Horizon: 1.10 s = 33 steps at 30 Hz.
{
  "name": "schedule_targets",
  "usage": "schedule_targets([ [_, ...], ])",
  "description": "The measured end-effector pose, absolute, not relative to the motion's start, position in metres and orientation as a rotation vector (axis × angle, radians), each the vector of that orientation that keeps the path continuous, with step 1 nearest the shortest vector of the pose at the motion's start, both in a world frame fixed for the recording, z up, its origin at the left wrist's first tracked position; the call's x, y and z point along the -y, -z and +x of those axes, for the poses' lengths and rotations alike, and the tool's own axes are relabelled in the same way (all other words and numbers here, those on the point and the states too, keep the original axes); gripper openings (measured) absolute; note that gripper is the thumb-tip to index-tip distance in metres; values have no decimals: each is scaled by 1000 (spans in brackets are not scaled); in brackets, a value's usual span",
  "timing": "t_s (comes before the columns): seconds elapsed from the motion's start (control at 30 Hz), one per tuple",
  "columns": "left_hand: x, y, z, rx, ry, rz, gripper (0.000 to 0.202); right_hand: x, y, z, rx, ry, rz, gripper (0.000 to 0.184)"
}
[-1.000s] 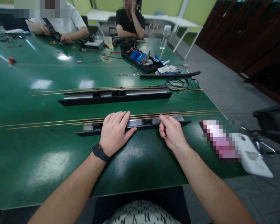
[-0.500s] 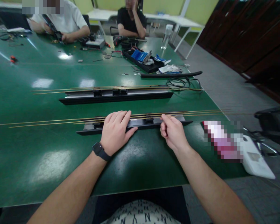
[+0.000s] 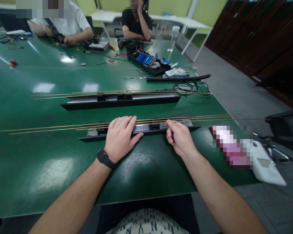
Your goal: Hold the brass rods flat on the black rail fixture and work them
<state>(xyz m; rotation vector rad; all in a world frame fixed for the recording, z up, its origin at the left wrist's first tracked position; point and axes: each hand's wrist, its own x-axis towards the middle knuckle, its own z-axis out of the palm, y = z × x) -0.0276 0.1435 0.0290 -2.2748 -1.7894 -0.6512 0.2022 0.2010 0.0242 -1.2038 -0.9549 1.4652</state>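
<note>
Long thin brass-coloured rods (image 3: 46, 128) lie lengthwise over a black-and-silver metal rail (image 3: 146, 130) right before me. Black blocks sit in the rail's channel, one black block (image 3: 154, 123) showing between my hands. Across the left half of the rail and rods rests my left hand (image 3: 120, 138), fingers stretched forward and thumb out to the side, wearing a dark watch (image 3: 104, 157). My right hand (image 3: 179, 136) is at the rail's right part, its fingers curled and its index fingertip and thumb pinched at a rod. Exactly how the rod sits between them is partly hidden.
Behind lies a second rail (image 3: 122, 103) with similar rods on top. Farther back are a black strip (image 3: 178, 78), a coiled cable (image 3: 185, 86), a tray with blue packets (image 3: 146, 58) and a bottle (image 3: 173, 38). Two people sit across the green table (image 3: 70, 182).
My right hand has shifted very slightly left along the rods. My left hand stays in place on the rail; the view has moved a little.
</note>
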Motion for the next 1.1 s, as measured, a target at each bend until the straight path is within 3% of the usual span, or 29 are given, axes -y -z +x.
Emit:
schedule_targets([
  [1.1,-143,-28,-29,1798,625,-2273,59,-201,-26,202,917,-1451,-1200,28],
])
